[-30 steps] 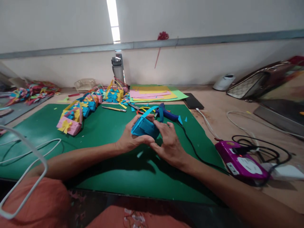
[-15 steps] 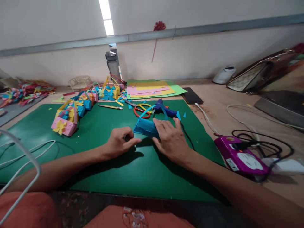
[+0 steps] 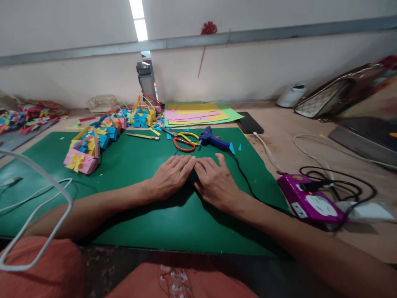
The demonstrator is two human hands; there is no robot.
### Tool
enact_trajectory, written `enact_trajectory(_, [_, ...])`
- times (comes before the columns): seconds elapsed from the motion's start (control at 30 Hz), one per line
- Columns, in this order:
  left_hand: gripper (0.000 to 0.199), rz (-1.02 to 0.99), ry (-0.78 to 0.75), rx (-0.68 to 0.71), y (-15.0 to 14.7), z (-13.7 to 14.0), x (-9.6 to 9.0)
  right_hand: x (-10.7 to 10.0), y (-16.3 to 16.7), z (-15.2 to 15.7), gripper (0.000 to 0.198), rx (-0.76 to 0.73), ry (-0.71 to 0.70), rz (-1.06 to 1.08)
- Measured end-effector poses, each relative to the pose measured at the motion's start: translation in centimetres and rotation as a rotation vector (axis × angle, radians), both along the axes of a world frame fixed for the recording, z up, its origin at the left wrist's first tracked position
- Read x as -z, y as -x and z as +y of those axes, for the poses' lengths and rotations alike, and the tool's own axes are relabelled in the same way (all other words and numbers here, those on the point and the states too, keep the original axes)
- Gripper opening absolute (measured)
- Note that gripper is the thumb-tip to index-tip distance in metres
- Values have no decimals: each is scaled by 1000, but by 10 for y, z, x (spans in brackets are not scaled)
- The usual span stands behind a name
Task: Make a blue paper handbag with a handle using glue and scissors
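Note:
My left hand [image 3: 171, 175] and my right hand [image 3: 217, 180] meet at the fingertips over the small blue paper basket [image 3: 192, 176]. Only a dark, shaded bit of it shows between them; the handle is hidden. Both hands are closed around it, my right thumb or a finger sticking up. Just beyond lie scissors with red and yellow handles [image 3: 185, 144] and a blue glue gun [image 3: 214, 139] on the green mat [image 3: 149, 225].
Finished paper baskets [image 3: 82, 159] with bows line the left side. A craft knife [image 3: 142, 136], coloured paper sheets [image 3: 198, 114] and a phone [image 3: 249, 123] lie further back. A purple power strip [image 3: 310, 203] with cables sits right; a white cable [image 3: 66, 198] loops at left.
My left hand has moved right and up onto the blue basket and closed on it. The basket, visible before with its handle upright, is now almost wholly covered by both hands.

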State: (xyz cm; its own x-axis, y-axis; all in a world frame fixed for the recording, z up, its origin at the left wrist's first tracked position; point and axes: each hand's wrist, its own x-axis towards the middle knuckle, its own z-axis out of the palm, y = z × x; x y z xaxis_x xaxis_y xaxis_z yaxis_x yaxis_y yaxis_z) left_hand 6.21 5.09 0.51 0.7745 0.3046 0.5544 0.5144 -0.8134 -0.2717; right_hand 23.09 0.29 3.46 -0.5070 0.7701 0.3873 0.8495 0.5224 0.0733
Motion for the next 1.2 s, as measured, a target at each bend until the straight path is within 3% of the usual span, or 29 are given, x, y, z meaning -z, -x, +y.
enact_trajectory(0.13, [44, -112, 72, 74, 7, 6, -1, -8, -12, -3, 24, -176, -233, 248])
enact_trajectory(0.2, [52, -199, 153, 103, 10, 8, -1, -14, -20, -5, 27, -148, -325, 427])
enact_trajectory(0.33, [63, -381, 369, 159, 13, 12, -2, -16, -29, -4, 38, -60, -300, 647])
enact_trajectory(0.43, [63, -450, 481, 229, 12, 12, -4, -9, -27, -2, 53, -148, -175, 610])
enact_trajectory(0.53, [59, -482, 520, 283, 10, 11, -4, -3, -21, -3, 55, -250, -139, 561])
enact_trajectory(0.9, [51, -456, 553, 259, 6, 4, -3, -3, -12, -9, 34, -340, -211, 598])
enact_trajectory(1.2, [50, -508, 581, 256, 6, 7, 1, -1, -15, -6, 21, -426, -344, 468])
